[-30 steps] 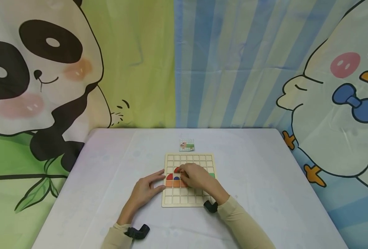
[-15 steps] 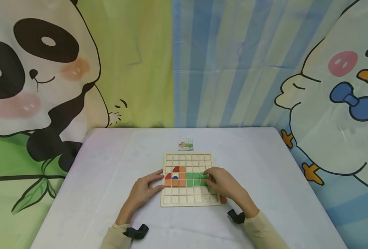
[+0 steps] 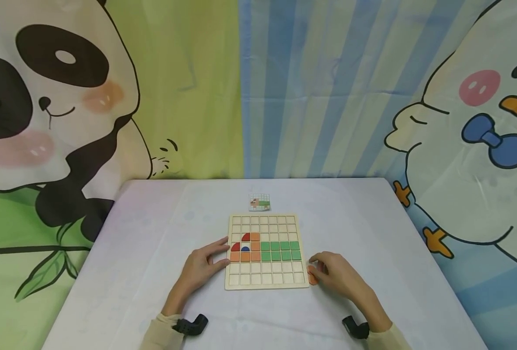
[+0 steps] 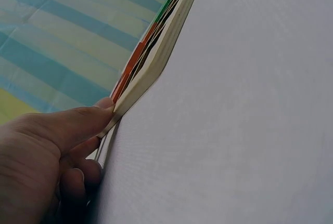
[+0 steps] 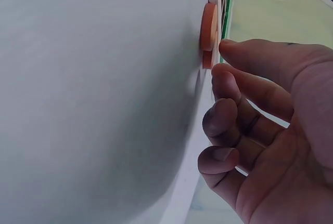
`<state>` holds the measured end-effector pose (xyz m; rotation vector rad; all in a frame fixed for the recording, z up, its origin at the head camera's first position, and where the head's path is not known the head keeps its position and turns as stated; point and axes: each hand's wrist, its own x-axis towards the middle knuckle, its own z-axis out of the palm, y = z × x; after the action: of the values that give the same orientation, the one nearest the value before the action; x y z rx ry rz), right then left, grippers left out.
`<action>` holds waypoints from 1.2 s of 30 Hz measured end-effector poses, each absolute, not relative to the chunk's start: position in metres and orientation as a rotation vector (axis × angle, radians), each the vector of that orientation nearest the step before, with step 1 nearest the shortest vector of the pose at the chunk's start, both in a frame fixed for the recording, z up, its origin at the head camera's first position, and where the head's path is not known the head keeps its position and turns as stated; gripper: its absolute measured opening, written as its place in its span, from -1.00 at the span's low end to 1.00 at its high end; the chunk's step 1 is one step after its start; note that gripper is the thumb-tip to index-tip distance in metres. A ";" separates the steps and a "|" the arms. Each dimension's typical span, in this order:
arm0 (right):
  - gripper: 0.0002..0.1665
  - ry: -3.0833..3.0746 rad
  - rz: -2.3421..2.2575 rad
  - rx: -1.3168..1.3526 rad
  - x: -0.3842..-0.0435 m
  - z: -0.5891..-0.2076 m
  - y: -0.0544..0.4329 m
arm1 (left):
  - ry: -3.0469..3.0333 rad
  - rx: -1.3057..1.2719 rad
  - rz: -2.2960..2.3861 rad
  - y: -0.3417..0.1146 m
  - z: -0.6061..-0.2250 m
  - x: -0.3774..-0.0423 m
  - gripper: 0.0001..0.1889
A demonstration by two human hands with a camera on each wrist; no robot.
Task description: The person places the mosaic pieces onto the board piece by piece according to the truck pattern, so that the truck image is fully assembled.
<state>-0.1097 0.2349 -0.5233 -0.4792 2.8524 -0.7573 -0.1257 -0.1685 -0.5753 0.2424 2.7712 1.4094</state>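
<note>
A wooden grid board [image 3: 267, 279] lies on the table with red, orange, blue and green pieces in its cells. Green tiles [image 3: 280, 251] form two rows to the right of the orange tiles [image 3: 245, 256]. My left hand [image 3: 199, 269] rests at the board's left edge, index finger and thumb spread along it; the left wrist view shows the thumb tip on the rim. Beside the board's right edge, loose orange pieces [image 5: 209, 26] lie on the table. My right hand [image 3: 339, 273] is right by them, fingers loosely bent, with a gap between thumb and index finger.
A small picture card [image 3: 259, 202] with a coloured grid pattern lies just beyond the board. The white table [image 3: 162, 228] ends at a printed curtain [image 3: 284, 97] behind it.
My right hand has moved from the orange tiles across the green ones, then off the board to the loose orange pieces on the right. The left hand has stayed at the edge.
</note>
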 end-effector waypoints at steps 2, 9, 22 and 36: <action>-0.79 2.850 -0.767 -0.486 -0.108 -0.524 0.236 | 2.773 0.246 1.407 -0.169 -0.574 -0.126 -0.52; -0.82 2.850 -0.778 -0.473 -0.108 -0.526 0.238 | 2.767 0.238 1.406 -0.169 -0.574 -0.127 -0.51; -0.87 2.846 -0.769 -0.450 -0.108 -0.527 0.235 | 2.778 0.240 1.399 -0.168 -0.577 -0.127 -0.52; -0.85 2.875 -0.728 -0.417 -0.108 -0.528 0.249 | 2.766 0.248 1.411 -0.170 -0.578 -0.127 -0.52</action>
<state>-0.1075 0.2494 -0.5277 -0.4169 2.8753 -0.7284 -0.1269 -0.1697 -0.5785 0.2484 2.7659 1.4113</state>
